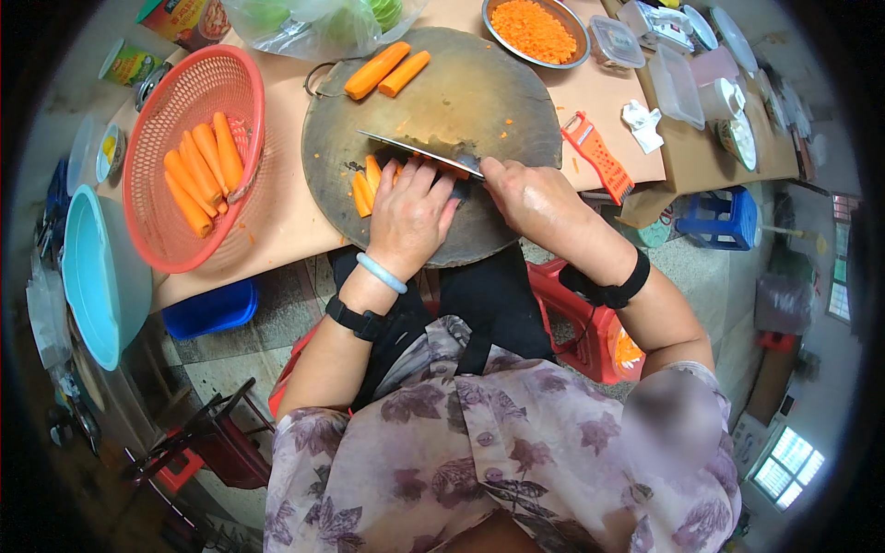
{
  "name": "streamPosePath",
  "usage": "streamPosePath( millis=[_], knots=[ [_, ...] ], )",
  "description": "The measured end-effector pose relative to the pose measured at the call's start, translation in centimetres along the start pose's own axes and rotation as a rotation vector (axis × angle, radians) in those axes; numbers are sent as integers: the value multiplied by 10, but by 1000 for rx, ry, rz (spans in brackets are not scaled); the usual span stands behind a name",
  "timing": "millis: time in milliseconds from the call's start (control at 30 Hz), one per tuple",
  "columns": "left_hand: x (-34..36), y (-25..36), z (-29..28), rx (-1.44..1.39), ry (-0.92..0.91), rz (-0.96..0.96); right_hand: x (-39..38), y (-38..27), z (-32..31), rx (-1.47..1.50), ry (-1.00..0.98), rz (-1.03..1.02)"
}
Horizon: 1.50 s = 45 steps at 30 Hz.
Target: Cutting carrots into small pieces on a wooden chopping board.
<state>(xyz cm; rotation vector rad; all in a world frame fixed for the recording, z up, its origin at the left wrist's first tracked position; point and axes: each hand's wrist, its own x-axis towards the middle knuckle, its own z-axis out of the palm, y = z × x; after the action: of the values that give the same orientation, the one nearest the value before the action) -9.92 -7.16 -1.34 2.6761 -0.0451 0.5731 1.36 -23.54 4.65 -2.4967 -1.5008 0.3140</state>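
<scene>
On a round wooden chopping board (516,101), my right hand (530,194) is closed round the handle of a kitchen knife (415,149), whose blade points to the left. Just in front of the blade, my left hand (410,207) presses down with bent fingers on carrot; its fingertips are partly hidden by the knife. Cut carrot pieces (362,192) lie on the board beside my left fingers. Two peeled carrot lengths (387,70) rest near the board's far left edge.
A red mesh basket (138,175) holding several peeled carrots (205,170) stands left. A metal bowl of diced carrot (535,32) sits at the far right, near an orange grater (599,158) and plastic containers (676,85). A plastic bag (313,23) lies behind the board.
</scene>
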Motion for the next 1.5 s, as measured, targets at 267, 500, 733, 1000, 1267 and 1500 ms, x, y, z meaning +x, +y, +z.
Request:
streamPosePath(
  millis=[267,500,733,1000,1267,1500],
  knots=[
    [-1,1,-1,9,-8,-2,11,-3,8,-3,24,13],
    [-5,4,2,74,-14,-9,9,10,9,120,88,6],
    [-4,5,-2,21,-26,-18,4,2,4,94,12,29],
    [0,3,-2,-7,-32,-18,6,3,1,91,0,18],
    [-5,1,2,46,-20,-22,14,0,10,92,27,86],
    [-9,4,2,51,-19,-29,1,7,7,168,105,100]
  ],
)
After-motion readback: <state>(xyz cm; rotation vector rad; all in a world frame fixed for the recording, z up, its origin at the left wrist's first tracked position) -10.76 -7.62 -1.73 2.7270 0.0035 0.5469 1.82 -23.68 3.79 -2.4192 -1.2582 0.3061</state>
